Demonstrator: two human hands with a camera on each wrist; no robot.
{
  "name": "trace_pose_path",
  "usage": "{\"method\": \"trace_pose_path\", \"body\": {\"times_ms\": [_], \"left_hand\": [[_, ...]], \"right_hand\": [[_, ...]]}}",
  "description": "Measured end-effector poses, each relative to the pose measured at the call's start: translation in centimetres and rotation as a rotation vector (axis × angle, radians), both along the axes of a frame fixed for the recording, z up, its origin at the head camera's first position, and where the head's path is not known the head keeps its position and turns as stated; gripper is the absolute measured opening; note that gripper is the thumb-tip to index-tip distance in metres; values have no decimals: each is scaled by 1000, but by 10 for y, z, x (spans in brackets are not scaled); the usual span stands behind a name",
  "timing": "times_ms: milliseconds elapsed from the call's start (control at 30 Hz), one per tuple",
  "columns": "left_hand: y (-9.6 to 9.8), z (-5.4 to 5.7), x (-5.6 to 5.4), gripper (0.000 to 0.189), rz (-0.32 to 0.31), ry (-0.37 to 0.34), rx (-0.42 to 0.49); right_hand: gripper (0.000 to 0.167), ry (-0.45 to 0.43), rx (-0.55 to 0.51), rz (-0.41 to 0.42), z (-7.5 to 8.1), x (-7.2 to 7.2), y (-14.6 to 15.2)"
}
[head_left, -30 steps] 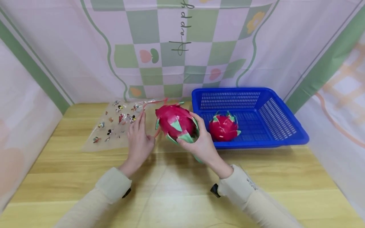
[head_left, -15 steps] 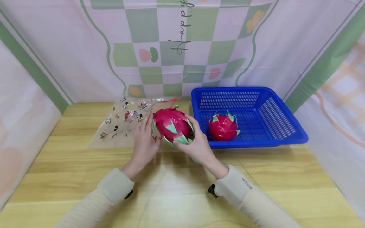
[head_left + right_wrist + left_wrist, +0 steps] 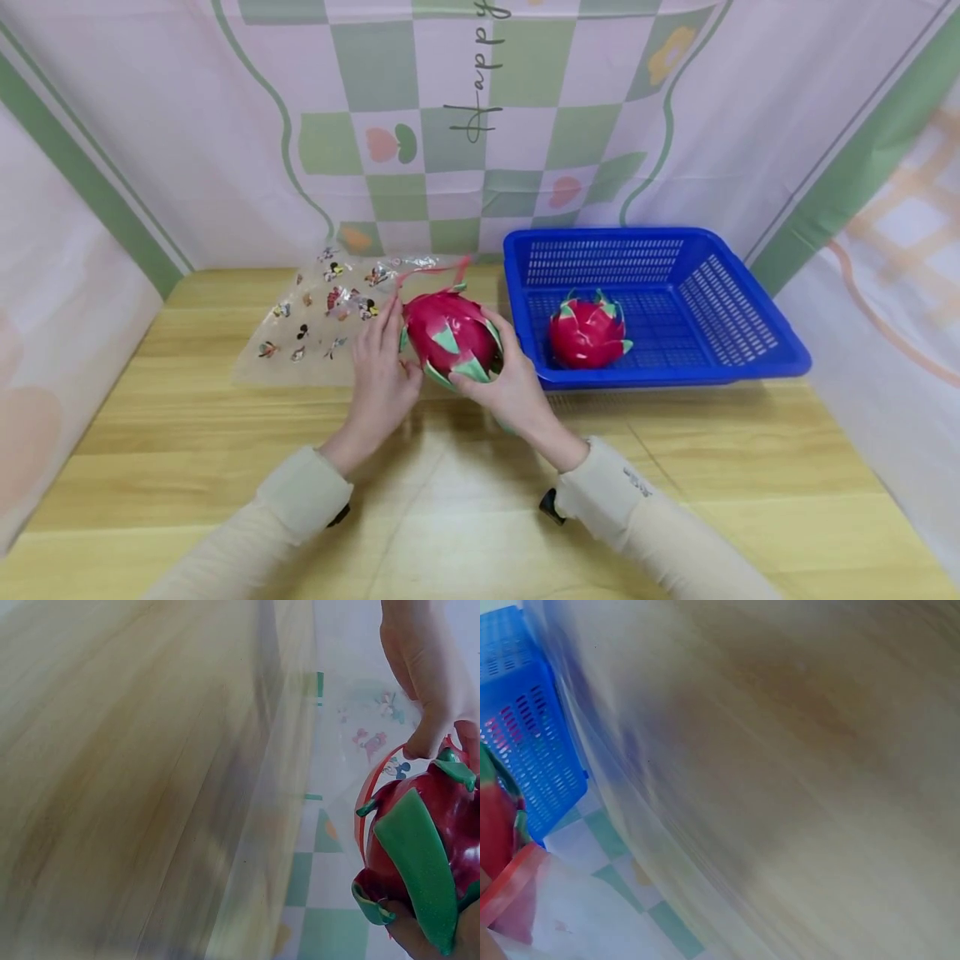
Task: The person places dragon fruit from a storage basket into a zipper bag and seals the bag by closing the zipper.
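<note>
As fingers (image 3: 507,334) grip dragon fruit (image 3: 456,328), sleeves (image 3: 302,493) show — head view only.

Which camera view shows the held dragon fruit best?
The head view: the held dragon fruit lies wholly in frame, partly covered by the right hand. The right wrist view shows it closer, but cut off on the right; the left wrist view has only a piece at its left edge.

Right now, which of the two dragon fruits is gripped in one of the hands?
The dragon fruit at the mouth of the clear bag, gripped by the right hand. The other dragon fruit lies untouched inside the blue basket.
</note>
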State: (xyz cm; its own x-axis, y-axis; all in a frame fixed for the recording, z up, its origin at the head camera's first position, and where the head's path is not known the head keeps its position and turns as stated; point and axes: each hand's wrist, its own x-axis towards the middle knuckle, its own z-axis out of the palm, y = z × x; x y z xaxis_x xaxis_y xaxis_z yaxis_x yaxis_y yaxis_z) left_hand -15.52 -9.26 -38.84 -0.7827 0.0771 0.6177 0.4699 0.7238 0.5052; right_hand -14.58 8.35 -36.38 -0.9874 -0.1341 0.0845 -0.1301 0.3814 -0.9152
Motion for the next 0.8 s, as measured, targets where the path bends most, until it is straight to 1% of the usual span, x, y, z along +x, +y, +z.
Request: {"method": "trace_pose_path", "body": {"times_ms": [200, 400, 467, 533, 633, 800], "left_hand": [[2, 0, 4, 80, -46, -5, 2], [3, -1, 7, 81, -71, 47, -20], [2, -1, 7, 82, -78, 52, -15], [2, -2, 7, 82, -89, 40, 11], [1, -2, 8, 81, -100, -1, 55], [0, 0, 8, 74, -119, -54, 113]], "right_hand": [[89, -11, -3, -6, -1, -1, -3], [89, -16, 15, -25, -5, -4, -4], [89, -17, 17, -26, -6, -5, -4], [89, -15, 18, -21, -7, -5, -4], [89, 0, 18, -9, -8, -6, -4], [88, 65, 54, 1, -13, -8, -5]]}}
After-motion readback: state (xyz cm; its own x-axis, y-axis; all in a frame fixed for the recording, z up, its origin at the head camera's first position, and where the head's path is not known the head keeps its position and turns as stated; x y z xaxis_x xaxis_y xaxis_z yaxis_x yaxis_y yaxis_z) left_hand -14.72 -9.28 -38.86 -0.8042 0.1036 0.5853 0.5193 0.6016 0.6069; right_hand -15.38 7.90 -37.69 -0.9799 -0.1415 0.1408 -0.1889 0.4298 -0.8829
